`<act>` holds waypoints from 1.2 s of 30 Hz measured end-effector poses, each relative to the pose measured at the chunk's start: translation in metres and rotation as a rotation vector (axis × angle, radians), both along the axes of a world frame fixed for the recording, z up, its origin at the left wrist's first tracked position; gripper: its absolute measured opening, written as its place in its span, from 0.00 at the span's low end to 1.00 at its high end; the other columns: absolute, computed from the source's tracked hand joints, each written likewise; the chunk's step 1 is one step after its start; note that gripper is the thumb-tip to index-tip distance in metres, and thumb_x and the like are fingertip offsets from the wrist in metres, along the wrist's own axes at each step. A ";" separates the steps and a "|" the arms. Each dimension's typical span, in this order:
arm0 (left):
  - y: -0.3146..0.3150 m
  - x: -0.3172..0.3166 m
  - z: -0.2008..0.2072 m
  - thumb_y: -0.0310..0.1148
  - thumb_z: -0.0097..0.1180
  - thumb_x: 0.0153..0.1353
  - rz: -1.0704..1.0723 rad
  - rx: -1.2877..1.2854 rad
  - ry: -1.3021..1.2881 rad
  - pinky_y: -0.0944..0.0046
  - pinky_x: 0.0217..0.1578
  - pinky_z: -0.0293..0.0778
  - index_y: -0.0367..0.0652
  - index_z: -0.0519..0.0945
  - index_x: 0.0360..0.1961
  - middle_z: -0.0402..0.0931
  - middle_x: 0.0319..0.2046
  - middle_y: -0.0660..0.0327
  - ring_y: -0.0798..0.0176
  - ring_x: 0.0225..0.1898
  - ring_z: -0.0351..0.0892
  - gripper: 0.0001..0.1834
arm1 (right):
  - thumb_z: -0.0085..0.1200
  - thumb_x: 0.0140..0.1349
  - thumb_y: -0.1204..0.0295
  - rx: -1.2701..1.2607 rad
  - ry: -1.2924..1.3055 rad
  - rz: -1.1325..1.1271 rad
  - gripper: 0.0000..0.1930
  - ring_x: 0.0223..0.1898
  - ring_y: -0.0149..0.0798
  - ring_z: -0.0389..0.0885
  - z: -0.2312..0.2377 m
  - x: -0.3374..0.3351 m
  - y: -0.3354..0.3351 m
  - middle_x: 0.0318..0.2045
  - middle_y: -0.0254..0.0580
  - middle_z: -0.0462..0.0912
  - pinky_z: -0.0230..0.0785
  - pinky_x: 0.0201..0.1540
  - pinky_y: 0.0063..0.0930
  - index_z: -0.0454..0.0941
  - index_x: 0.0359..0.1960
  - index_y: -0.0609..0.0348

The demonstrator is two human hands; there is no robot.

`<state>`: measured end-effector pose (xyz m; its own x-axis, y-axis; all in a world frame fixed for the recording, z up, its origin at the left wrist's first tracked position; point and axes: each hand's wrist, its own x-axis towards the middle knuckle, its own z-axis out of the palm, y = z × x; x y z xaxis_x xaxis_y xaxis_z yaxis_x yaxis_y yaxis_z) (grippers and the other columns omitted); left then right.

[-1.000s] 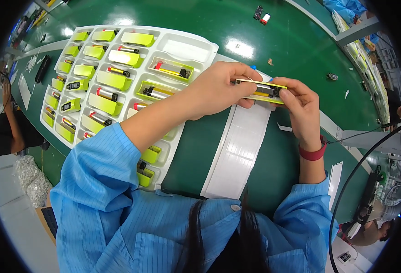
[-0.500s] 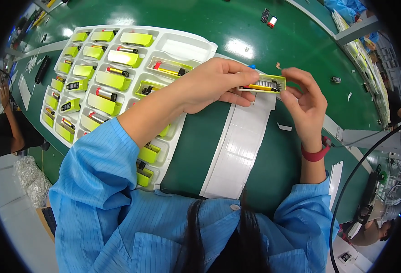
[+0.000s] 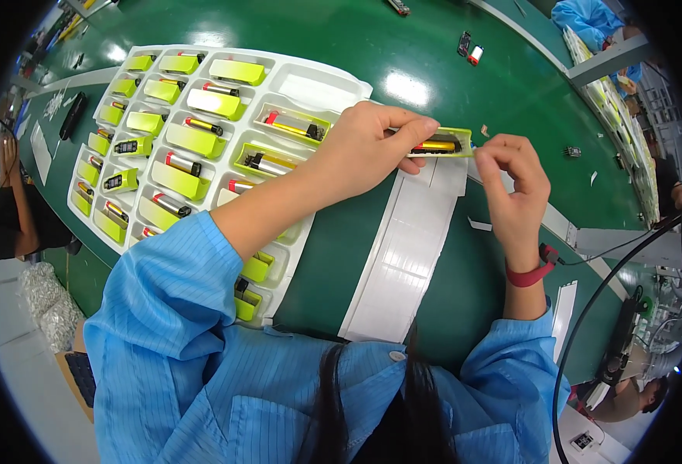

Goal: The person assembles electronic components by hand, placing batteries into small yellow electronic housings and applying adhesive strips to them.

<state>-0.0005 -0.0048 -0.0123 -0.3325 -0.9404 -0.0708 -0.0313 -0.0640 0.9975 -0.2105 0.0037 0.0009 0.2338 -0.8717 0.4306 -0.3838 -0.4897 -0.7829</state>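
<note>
My left hand (image 3: 391, 143) grips a yellow-green plastic casing (image 3: 457, 132), its open side facing up. Inside lies a yellow and red cylinder like a small battery cell, next to dark parts. At the casing's right end, my right hand (image 3: 517, 174) has thumb and index finger pinched together. A tiny blue spot shows by those fingertips; what they hold, if anything, is too small to name. Under my left forearm is a white compartment tray (image 3: 310, 81) with several similar casings, such as one with its cell showing (image 3: 291, 124).
A white strip (image 3: 399, 255) lies on the green table below my hands. Small electronic parts (image 3: 471, 50) and a loose circuit piece (image 3: 572, 151) are farther off. A black cable (image 3: 569, 363) curves along the right. Other people sit at the left and right edges.
My right hand has come in closer to the casing's end, its fingers now pinched together. The casing has tilted slightly, and the view has shifted a little.
</note>
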 end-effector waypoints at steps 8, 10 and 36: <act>0.009 -0.007 -0.001 0.35 0.47 0.63 0.002 -0.144 -0.099 0.77 0.36 0.67 0.38 0.75 0.49 0.76 0.31 0.67 0.77 0.33 0.70 0.17 | 0.61 0.46 0.73 -0.443 0.496 -0.239 0.09 0.33 0.44 0.70 -0.002 0.022 0.007 0.30 0.41 0.74 0.66 0.40 0.34 0.78 0.29 0.62; 0.009 -0.006 -0.001 0.36 0.47 0.64 -0.017 -0.086 -0.103 0.77 0.36 0.67 0.38 0.74 0.50 0.76 0.30 0.67 0.77 0.33 0.69 0.17 | 0.61 0.48 0.73 -0.462 0.498 -0.236 0.08 0.31 0.39 0.70 -0.006 0.023 0.003 0.29 0.39 0.74 0.66 0.35 0.29 0.77 0.28 0.63; 0.000 -0.003 -0.003 0.39 0.45 0.65 -0.021 0.106 -0.040 0.72 0.45 0.69 0.37 0.75 0.48 0.75 0.37 0.63 0.74 0.39 0.72 0.18 | 0.57 0.56 0.70 0.720 -0.327 -0.044 0.10 0.21 0.26 0.77 0.005 0.021 0.000 0.21 0.38 0.79 0.69 0.21 0.15 0.77 0.34 0.66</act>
